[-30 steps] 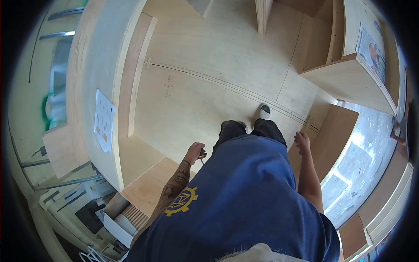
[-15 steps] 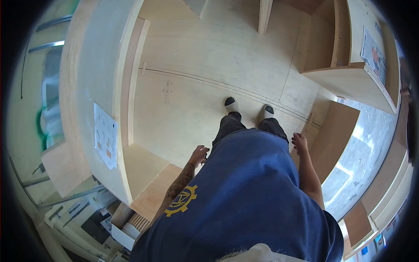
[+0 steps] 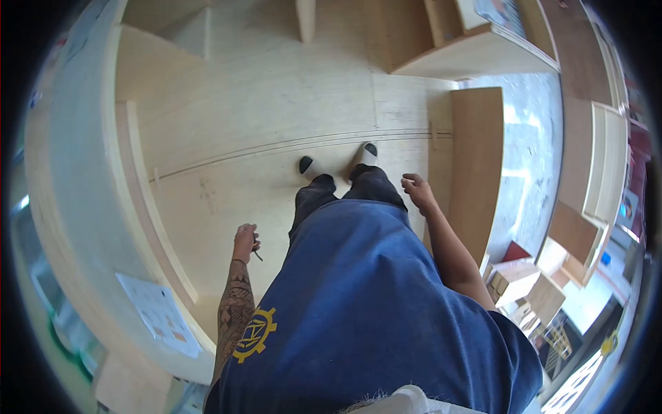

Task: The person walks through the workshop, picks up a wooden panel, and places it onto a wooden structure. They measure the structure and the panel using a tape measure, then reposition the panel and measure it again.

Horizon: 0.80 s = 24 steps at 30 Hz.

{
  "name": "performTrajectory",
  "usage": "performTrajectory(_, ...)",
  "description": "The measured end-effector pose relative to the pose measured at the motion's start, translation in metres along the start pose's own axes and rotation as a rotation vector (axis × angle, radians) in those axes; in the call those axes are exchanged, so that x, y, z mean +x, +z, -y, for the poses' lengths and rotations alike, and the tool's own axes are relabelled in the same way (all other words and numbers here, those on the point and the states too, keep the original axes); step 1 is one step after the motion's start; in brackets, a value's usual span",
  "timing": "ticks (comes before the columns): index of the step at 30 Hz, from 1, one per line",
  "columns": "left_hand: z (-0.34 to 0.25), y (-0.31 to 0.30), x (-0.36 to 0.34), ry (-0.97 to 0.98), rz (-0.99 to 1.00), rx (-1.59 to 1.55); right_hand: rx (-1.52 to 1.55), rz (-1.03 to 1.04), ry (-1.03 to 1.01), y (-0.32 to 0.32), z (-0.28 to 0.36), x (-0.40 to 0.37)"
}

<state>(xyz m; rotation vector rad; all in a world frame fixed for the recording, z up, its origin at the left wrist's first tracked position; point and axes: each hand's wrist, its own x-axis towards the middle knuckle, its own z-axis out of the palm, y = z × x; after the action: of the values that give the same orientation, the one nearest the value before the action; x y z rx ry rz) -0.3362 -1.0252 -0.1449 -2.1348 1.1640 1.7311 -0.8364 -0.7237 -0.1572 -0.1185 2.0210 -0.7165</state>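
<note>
My left hand (image 3: 246,242), at the end of a tattooed forearm, hangs beside my blue shirt (image 3: 358,290). Its fingers are curled round a small thin dark object (image 3: 257,255) that I cannot make out; an end of it pokes out below the fingers. On the other side, my right hand (image 3: 418,192) hangs over the wooden floor (image 3: 276,90) with loosely bent fingers, and nothing shows in it. Both feet stand on the floor just below a long dark seam.
A pale panel wall (image 3: 86,172) with a paper sheet (image 3: 160,314) runs along the left. At the right are a brown board (image 3: 476,159), a grey shiny surface (image 3: 527,138) and a wooden cabinet (image 3: 483,55). Wood pieces (image 3: 514,279) lie at the lower right.
The view has turned, so the floor seam and the boards have shifted left. My left hand has moved out from my body, and the small dark object in it shows more clearly.
</note>
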Motion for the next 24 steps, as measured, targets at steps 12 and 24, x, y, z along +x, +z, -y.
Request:
performTrajectory(12, -0.051, 0.043, 0.012, 0.047, 0.159, 0.124, 0.005, -0.150, 0.194, 0.008, -0.091, -0.047)
performTrajectory(24, -0.070, 0.062, 0.003, -0.006, 0.151, 0.186, 0.078, -0.161, 0.139, -0.009, -0.072, -0.015)
